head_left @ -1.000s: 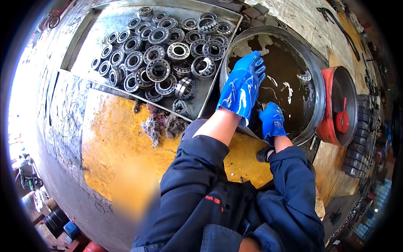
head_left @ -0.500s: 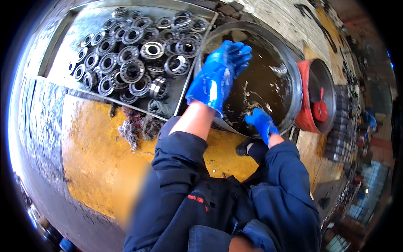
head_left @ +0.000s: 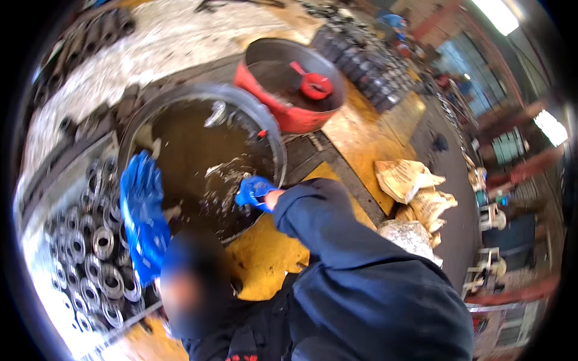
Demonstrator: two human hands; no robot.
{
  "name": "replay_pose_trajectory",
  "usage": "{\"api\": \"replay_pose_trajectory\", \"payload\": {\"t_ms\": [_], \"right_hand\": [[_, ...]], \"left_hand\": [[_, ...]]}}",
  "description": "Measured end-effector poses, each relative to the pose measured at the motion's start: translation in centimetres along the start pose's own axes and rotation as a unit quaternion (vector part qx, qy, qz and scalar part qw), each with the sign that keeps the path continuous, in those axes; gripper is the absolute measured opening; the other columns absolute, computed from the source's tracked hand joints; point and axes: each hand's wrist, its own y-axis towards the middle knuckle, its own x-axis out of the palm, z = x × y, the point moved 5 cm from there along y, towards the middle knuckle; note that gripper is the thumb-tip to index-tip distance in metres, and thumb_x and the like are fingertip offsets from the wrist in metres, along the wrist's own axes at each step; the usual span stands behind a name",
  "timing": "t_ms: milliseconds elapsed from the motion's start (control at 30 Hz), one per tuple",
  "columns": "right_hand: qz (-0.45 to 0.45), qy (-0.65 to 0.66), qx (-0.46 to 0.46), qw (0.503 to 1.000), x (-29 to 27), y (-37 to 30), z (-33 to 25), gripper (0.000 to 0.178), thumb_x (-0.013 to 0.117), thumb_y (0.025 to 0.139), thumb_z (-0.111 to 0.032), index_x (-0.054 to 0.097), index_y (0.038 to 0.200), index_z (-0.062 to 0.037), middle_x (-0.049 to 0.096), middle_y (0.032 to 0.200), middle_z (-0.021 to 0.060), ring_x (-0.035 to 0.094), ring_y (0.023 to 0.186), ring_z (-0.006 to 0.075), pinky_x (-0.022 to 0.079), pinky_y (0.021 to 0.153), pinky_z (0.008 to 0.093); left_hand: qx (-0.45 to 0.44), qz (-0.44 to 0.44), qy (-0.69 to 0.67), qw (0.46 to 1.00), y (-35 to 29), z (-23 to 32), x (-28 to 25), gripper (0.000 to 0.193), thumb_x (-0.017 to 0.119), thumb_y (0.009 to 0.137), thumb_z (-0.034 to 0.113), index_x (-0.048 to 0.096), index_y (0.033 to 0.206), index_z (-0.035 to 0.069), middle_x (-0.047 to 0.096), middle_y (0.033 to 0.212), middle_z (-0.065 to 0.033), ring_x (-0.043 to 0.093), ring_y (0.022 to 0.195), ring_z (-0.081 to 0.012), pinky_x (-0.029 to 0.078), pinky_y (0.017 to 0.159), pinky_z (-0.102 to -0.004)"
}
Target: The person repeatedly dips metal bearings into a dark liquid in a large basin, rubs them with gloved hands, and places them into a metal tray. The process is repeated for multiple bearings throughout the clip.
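Observation:
My left hand, in a long blue rubber glove, is open at the left side of a round metal tub, its fingers stretched out and holding nothing. Murky brown liquid fills the tub. My right hand, also in a blue glove, reaches over the tub's near right side with its fingers closed at the liquid. Whatever it grips is lost among splashes and bright glints. Steel bearings lie crowded in a metal tray left of the tub, partly behind my left glove.
Beyond the tub stands a red drum with a red round-headed tool inside. Dark parts are stacked in rows behind it. Brown paper sacks lie to the right. Dark cylinders sit at the far left.
The view has swung right, bringing the sacks into sight and shifting the tub leftward. My left hand has moved from above the liquid to the tub's left side. My right hand stays at the liquid.

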Motion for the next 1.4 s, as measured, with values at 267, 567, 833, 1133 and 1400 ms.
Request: {"api": "replay_pose_trajectory", "payload": {"t_ms": [267, 567, 833, 1133, 1400], "right_hand": [[-0.11, -0.602, -0.19, 0.768, 4.5, 2.3, -2.8, 0.017, 0.072, 0.082, -0.025, 0.081, 0.093, -0.016, 0.078, 0.092, 0.008, 0.074, 0.084, 0.033, 0.053, 0.065, 0.0448], [0.051, -0.349, 0.066, 0.933, 0.3, 2.1, 0.4, 0.023, 0.078, 0.073, -0.026, 0.083, 0.094, -0.0185, 0.078, 0.095, 0.009, 0.075, 0.087, 0.0304, 0.052, 0.057, 0.0491], [-0.041, -0.609, -0.115, 0.784, 3.5, 2.7, -2.6, 0.027, 0.074, 0.076, -0.028, 0.081, 0.101, -0.0195, 0.077, 0.105, 0.0077, 0.073, 0.096, 0.0316, 0.054, 0.067, 0.049], [0.016, -0.368, 0.059, 0.928, 1.2, 2.2, 0.1, 0.034, 0.072, 0.079, -0.033, 0.08, 0.109, -0.0201, 0.076, 0.114, 0.0074, 0.071, 0.105, 0.031, 0.054, 0.078, 0.0458], [-0.046, -0.572, -0.094, 0.814, 3.1, 3.5, -0.4, 0.032, 0.078, 0.07, -0.027, 0.082, 0.1, -0.0182, 0.078, 0.106, 0.0085, 0.073, 0.098, 0.0328, 0.056, 0.073, 0.046]], "left_hand": [[0.036, 0.131, 0.087, 0.987, 1.6, 0.4, -2.4, 0.042, 0.044, 0.109, 0.028, 0.057, 0.144, 0.009, 0.055, 0.151, -0.0102, 0.052, 0.14, -0.0274, 0.055, 0.102, -0.0431], [0.009, 0.143, 0.091, 0.986, 1.4, 0.1, -2.2, 0.04, 0.051, 0.106, 0.029, 0.061, 0.14, 0.01, 0.061, 0.145, -0.0086, 0.057, 0.135, -0.0272, 0.058, 0.098, -0.0422], [-0.022, 0.108, 0.062, 0.992, 2.1, 0.7, -3.2, 0.046, 0.061, 0.101, 0.037, 0.064, 0.138, 0.01, 0.066, 0.139, -0.0077, 0.062, 0.129, -0.0269, 0.06, 0.092, -0.043], [-0.116, -0.149, -0.016, 0.982, 0.2, -0.6, 0.3, 0.08, 0.056, 0.098, 0.052, 0.034, 0.159, 0.004, 0.035, 0.164, -0.0172, 0.039, 0.148, -0.0368, 0.057, 0.096, -0.0524], [-0.076, -0.024, 0.033, 0.996, -0.5, -1.9, 1.6, 0.076, 0.054, 0.101, 0.048, 0.037, 0.155, -0.003, 0.037, 0.163, -0.02, 0.038, 0.149, -0.0375, 0.043, 0.114, -0.0505]]}}
